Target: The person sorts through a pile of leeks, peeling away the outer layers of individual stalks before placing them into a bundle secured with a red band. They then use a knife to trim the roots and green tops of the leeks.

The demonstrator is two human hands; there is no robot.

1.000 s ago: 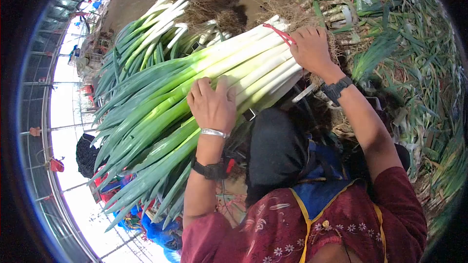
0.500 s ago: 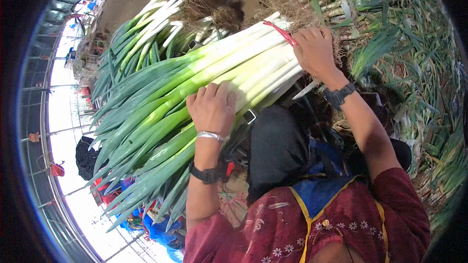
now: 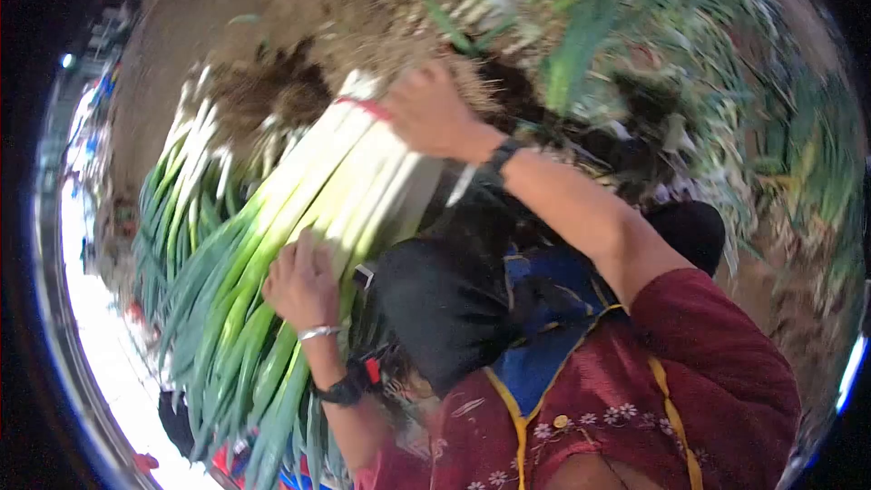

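A thick bundle of long green onions (image 3: 313, 186) lies slantwise in front of me, its white root end towards the top and its green leaves spreading down to the left. A red tie (image 3: 363, 109) goes around the white stalks near the roots. My right hand (image 3: 435, 118), blurred by motion, is closed over the root end beside the tie. Lower down, my left hand (image 3: 304, 283) grips the bundle's near side where white turns to green, with fingers curled over the stalks. The undersides of the bundle are hidden.
More green onions (image 3: 186, 163) lie to the left with their roots upward. A wide heap of leaves and trimmings (image 3: 699, 54) covers the right side. My dark-clothed knee (image 3: 440, 308) is close below the bundle. Brown soil (image 3: 181, 27) shows at the upper left.
My view has swung, so the bundle and both hands appear further left. The bundle now points more steeply up and down. Both hands have stayed on it.
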